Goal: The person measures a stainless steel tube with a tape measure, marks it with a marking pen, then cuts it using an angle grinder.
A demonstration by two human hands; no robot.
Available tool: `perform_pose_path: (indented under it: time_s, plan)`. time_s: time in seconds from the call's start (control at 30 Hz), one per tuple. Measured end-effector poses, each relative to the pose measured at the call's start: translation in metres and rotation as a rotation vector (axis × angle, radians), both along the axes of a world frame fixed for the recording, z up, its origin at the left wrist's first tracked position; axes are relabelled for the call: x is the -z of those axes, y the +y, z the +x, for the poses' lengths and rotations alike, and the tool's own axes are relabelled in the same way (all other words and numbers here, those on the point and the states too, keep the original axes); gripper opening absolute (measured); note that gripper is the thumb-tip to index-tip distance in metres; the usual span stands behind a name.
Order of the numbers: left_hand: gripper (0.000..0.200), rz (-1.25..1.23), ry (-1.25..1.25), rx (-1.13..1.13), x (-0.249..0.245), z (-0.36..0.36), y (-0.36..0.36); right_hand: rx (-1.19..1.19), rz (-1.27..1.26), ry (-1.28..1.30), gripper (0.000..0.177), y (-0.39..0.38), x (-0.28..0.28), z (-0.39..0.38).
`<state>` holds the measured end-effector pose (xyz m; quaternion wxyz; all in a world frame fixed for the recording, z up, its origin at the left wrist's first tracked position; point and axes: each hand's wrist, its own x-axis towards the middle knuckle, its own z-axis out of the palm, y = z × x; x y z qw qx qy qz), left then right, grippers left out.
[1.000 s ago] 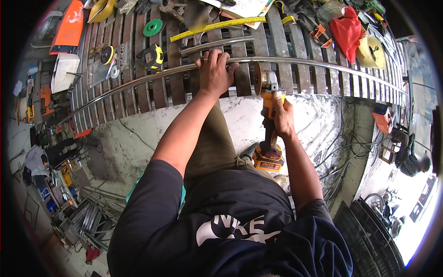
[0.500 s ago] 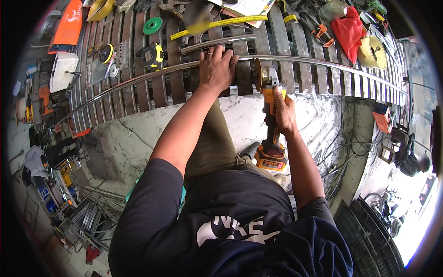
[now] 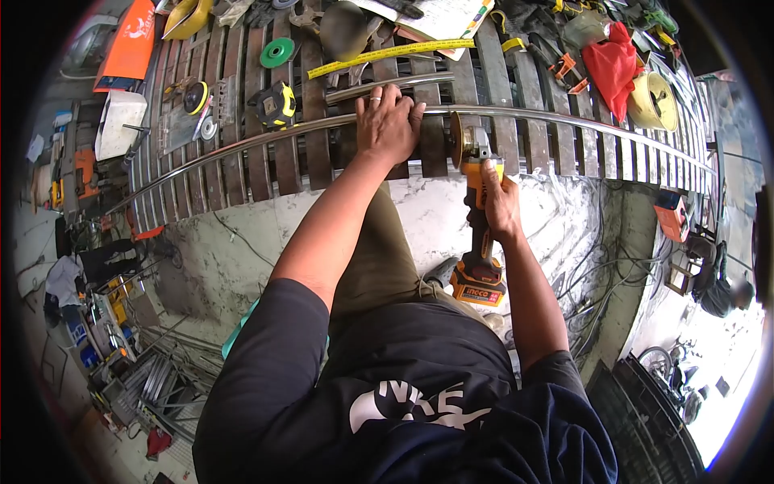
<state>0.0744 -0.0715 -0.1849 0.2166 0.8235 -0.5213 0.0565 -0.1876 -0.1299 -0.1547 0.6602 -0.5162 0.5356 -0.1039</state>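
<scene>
Item: tape measure [image 3: 276,105], black and yellow, on slatted bench [image 3: 310,161].
Item: my left hand [image 3: 389,125], palm down, fingers curled over the long curved steel tube [image 3: 242,143] lying across the bench.
Item: cordless angle grinder [image 3: 482,258], disc at the tube just beside that hand, body gripped in my right hand [image 3: 500,202].

The long shiny steel pipe [image 3: 580,123] lies in a shallow curve across the slatted bench [image 3: 278,165], under my left hand [image 3: 389,125]. My right hand [image 3: 501,202] grips the orange cordless grinder [image 3: 482,242], its upright disc [image 3: 461,139] touching the pipe.
</scene>
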Motion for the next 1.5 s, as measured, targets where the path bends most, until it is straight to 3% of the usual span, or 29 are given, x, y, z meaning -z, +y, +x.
perform_pose_path:
  time_s: [1.5]
  plan:
    - [0.038,0.006,0.025,0.009,0.004,0.003,-0.001,-0.030,-0.043,0.035,0.075,-0.006,-0.004,0.005]
